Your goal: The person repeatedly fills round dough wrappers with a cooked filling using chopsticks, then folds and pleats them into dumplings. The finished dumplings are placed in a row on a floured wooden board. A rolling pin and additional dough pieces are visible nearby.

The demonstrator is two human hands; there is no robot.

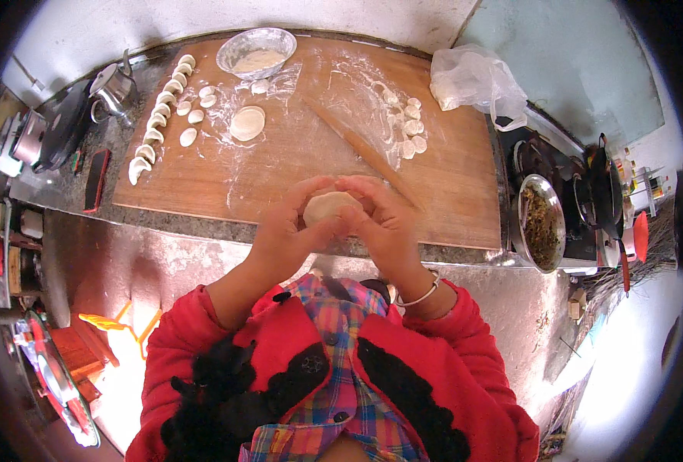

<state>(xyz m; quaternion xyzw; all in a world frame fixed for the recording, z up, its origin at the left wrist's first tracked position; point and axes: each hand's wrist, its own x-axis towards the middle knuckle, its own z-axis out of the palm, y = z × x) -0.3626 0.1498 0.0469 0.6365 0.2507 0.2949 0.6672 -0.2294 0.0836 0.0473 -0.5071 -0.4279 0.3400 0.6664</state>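
Note:
Above the front part of a wooden board (330,167), my left hand (286,216) and my right hand (381,222) cup one dumpling wrapper (331,207) between them. Both thumbs press on the near side of the dough, and my fingers curl around its far side. Any filling inside it is hidden. Beyond my hands, a wooden rolling pin (364,153) lies at a slant. A small stack of flat round wrappers (248,123) rests left of it. Folded dumplings (156,120) form a row along the board's left edge.
A bowl of flour (256,55) stands at the back, with small dough pieces (188,137) nearby. More dough pieces (413,127) and a plastic bag (474,81) are at right. A metal bowl of chopped filling (540,222) sits beyond the right edge. A phone (96,180) and metal kettle (112,89) are left.

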